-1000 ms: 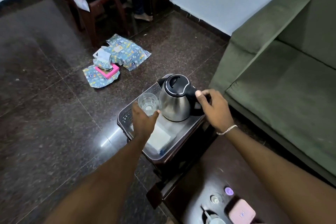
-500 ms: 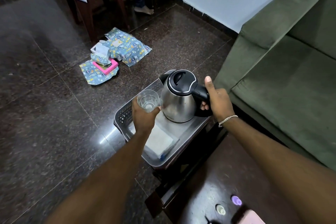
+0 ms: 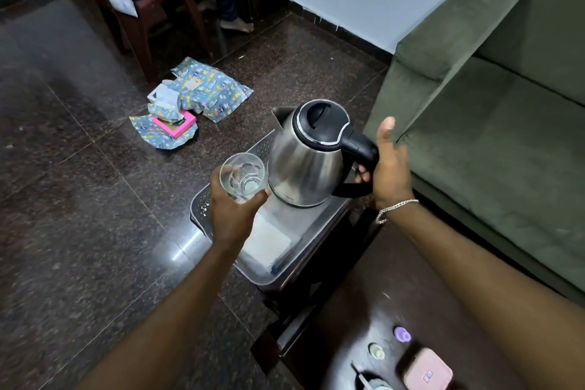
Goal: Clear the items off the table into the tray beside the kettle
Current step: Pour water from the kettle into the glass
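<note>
A steel kettle (image 3: 305, 161) with a black lid stands at the far end of a grey tray (image 3: 202, 209) on a small dark stand. My right hand (image 3: 387, 165) is wrapped around the kettle's black handle, thumb up. My left hand (image 3: 232, 215) holds a clear drinking glass (image 3: 243, 176) over the tray, just left of the kettle. A white folded napkin (image 3: 267, 241) and a pen lie in the tray. On the dark table (image 3: 364, 326) at bottom right sit a pink case (image 3: 425, 374), a purple cap (image 3: 402, 334), a small white cap (image 3: 376, 351) and a cup with a spoon.
A green sofa (image 3: 493, 111) fills the right side, close to the stand. Torn patterned wrapping paper (image 3: 202, 95) and a pink box (image 3: 175, 125) lie on the dark floor beyond the tray. A wooden chair (image 3: 133, 9) and someone's foot are at the back.
My right hand closed around the kettle's handle, and the kettle now looks slightly raised and tilted. My left hand kept hold of the glass beside the kettle. The view moved closer.
</note>
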Tool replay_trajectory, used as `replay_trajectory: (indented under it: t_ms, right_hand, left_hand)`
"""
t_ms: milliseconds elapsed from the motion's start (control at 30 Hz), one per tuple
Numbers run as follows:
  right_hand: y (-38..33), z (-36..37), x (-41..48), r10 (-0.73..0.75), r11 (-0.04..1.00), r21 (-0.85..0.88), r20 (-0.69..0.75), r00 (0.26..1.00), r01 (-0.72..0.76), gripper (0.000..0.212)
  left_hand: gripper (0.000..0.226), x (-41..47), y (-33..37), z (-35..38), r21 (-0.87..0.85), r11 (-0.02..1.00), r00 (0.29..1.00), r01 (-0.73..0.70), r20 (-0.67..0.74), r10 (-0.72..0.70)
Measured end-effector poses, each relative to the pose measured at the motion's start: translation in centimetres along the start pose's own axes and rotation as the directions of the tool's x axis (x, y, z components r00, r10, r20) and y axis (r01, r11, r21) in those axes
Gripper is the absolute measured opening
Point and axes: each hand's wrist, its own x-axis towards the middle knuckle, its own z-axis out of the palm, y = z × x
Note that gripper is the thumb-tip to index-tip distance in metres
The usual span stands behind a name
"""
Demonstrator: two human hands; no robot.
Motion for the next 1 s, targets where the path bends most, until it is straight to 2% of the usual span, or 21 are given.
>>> replay_trajectory:
  t_ms: [167, 267, 400, 633, 733, 900, 1000]
  right_hand:
    - [-5.8, -7.1, -1.3, -0.1, 0.994, 0.049, -0.026, 0.995, 0.102, 0.088]
    - [-8.7, -13.2, -2.4, -0.151, 0.987, -0.063, -0.06, 0.987, 0.147, 0.089]
    - [-10.6, -21.9, -4.6, -0.188, 0.952, -0.263, -0.087, 0.978, 0.16, 0.095]
    - [-8.6, -35.4, -10.4, -0.127, 0.806, -0.59, -0.087, 0.988, 0.051, 0.101]
    - [-7.1, -39.5, -12.8, -0.096, 0.744, -0.667, -0.073, 0.993, 0.023, 0.1]
    - [-5.2, -43.1, -15.2, -0.065, 0.664, -0.748, -0.054, 0.996, 0.003, 0.094]
    - [-4.4, -44.5, -15.7, -0.059, 0.559, -0.829, -0.036, 0.998, 0.003, 0.092]
  left_hand:
    - [0.073, -4.0, 4.9, 1.0, -0.035, 0.991, 0.978, -0.127, 0.16, 0.131]
    - [0.077, -7.1, 6.7, 3.2, -0.032, 0.987, 0.941, -0.157, 0.298, 0.159]
    - [0.084, -11.8, 7.3, 7.7, 0.006, 0.989, 0.884, -0.148, 0.449, 0.13]
    - [0.083, -20.4, 5.5, 16.5, -0.002, 0.987, 0.731, -0.163, 0.671, 0.122]
    - [0.08, -24.1, 4.9, 20.0, 0.01, 0.985, 0.671, -0.174, 0.733, 0.111]
    - [0.081, -28.5, 4.1, 24.1, 0.041, 0.983, 0.623, -0.179, 0.778, 0.081]
    - [0.08, -30.0, 3.8, 26.0, 0.057, 0.982, 0.603, -0.18, 0.795, 0.064]
